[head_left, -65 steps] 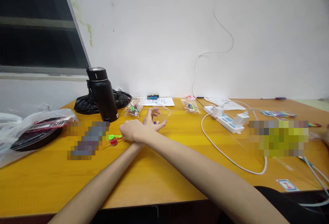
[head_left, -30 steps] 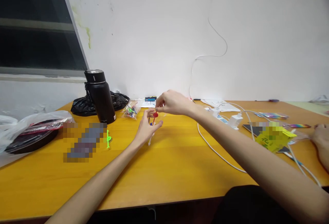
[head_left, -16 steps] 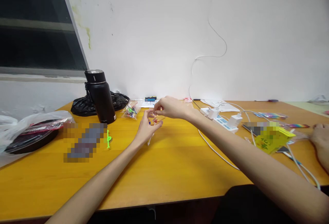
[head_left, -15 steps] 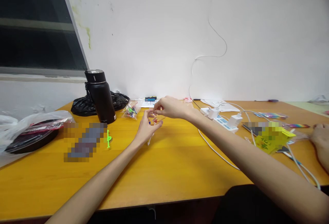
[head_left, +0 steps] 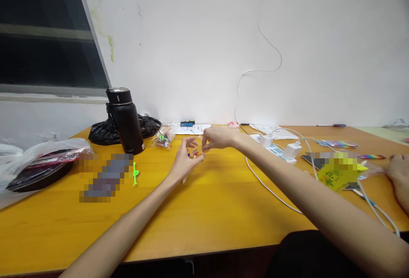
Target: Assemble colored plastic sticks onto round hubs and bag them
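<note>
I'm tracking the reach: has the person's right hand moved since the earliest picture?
Yes. The right hand has gone rightwards, away from the black metal flask, and is now beside the left hand.

- The table (head_left: 207,210) is smooth yellow wood with a soft shine.
- The bottle (head_left: 125,120) looks like dull black metal.
- The little bag (head_left: 194,154) is thin, clear, shiny plastic.
- The black bag (head_left: 150,124) is crinkly, shiny plastic.
- The power strip (head_left: 277,147) is smooth white plastic.
- The wall (head_left: 204,35) is white paint, not shiny.
</note>
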